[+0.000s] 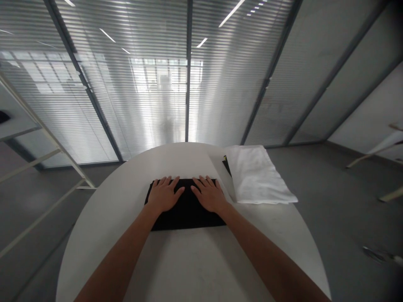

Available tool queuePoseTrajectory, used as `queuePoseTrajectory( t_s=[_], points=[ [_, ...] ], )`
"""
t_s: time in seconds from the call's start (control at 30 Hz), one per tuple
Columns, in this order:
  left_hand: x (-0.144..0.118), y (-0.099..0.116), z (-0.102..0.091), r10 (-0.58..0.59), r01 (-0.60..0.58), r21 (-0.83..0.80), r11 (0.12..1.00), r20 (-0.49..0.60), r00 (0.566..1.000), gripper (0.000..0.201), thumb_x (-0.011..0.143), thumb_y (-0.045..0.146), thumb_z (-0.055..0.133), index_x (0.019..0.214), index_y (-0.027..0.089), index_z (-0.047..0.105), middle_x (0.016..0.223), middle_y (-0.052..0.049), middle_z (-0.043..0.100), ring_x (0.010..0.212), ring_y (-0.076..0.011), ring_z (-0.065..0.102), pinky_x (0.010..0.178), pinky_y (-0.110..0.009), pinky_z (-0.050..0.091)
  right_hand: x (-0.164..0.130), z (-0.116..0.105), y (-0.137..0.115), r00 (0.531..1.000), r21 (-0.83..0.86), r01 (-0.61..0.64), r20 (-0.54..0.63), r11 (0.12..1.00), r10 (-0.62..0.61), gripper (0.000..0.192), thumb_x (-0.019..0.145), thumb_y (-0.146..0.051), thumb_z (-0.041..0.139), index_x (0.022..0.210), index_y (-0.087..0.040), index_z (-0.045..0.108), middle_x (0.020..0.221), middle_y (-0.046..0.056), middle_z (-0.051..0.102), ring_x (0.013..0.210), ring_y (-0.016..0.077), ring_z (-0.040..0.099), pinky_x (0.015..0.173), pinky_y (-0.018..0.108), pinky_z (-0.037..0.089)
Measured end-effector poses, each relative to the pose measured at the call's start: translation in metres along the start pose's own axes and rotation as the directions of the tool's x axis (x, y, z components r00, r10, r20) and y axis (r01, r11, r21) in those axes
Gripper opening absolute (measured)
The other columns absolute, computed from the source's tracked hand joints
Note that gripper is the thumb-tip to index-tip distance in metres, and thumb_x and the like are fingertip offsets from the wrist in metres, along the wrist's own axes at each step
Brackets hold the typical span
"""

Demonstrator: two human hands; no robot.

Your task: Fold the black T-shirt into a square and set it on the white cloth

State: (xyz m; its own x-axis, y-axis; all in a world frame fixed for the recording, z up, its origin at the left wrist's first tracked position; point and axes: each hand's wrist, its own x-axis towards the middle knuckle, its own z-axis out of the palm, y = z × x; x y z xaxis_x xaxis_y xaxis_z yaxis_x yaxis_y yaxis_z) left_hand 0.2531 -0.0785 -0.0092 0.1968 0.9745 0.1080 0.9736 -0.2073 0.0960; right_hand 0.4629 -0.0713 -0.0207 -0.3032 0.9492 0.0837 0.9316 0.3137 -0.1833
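Observation:
A black folded cloth (189, 212) lies flat on the white table in front of me, roughly rectangular. My left hand (164, 195) rests palm down on its left part, fingers spread towards the far edge. On the right part lies my right hand (208, 194), also flat with the fingers apart. Both thumbs point inward, with black fabric showing between them. The palms cover the cloth's upper left and right areas. Whether it is a garment or a plain piece of fabric I cannot tell.
The round white table (176, 268) carries a white folded cloth (258, 176) at the right, with a black and yellow item (226, 165) sticking out from its left side. A pale metal frame (59, 147) stands left of the table. Glass panels with blinds (151, 105) rise behind.

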Motion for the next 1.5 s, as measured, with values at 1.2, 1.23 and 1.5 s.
queuePoseTrajectory(
  t_s=[1.2,1.23,1.5],
  points=[
    [-0.027,-0.075,0.004,-0.328,0.324,-0.052,0.945,-0.157,0.931,0.04,0.096,0.037,0.035,0.117,0.026,0.067,0.13,-0.006,0.063,0.12,-0.0281,0.053,0.099,-0.043,0.04,-0.019,-0.101,0.034,0.903,0.595,-0.057,0.373,0.802,-0.213,0.042,0.079,-0.048,0.065,0.109,-0.019,0.072,0.107,0.007,0.073,0.095,0.0236,0.067,0.081,0.032,0.052],
    [-0.033,-0.073,0.004,-0.343,0.345,-0.021,0.938,-0.165,0.925,0.039,0.095,0.036,0.036,0.119,0.025,0.066,0.131,-0.008,0.062,0.12,-0.0289,0.053,0.097,-0.043,0.041,-0.017,-0.109,0.031,0.9,0.626,-0.077,0.378,0.776,-0.216,0.042,0.079,-0.046,0.066,0.111,-0.02,0.072,0.11,0.007,0.072,0.098,0.0238,0.067,0.085,0.033,0.052],
    [-0.064,-0.065,0.02,-0.358,0.369,0.054,0.928,-0.151,0.922,0.049,0.097,0.034,0.032,0.14,0.019,0.048,0.147,-0.014,0.045,0.136,-0.0284,0.039,0.111,-0.045,0.028,0.025,-0.193,0.005,0.918,0.671,-0.185,0.379,0.718,-0.118,0.035,0.065,-0.029,0.081,0.099,-0.022,0.075,0.101,0.007,0.075,0.091,0.0252,0.07,0.084,0.037,0.056]
  ],
)
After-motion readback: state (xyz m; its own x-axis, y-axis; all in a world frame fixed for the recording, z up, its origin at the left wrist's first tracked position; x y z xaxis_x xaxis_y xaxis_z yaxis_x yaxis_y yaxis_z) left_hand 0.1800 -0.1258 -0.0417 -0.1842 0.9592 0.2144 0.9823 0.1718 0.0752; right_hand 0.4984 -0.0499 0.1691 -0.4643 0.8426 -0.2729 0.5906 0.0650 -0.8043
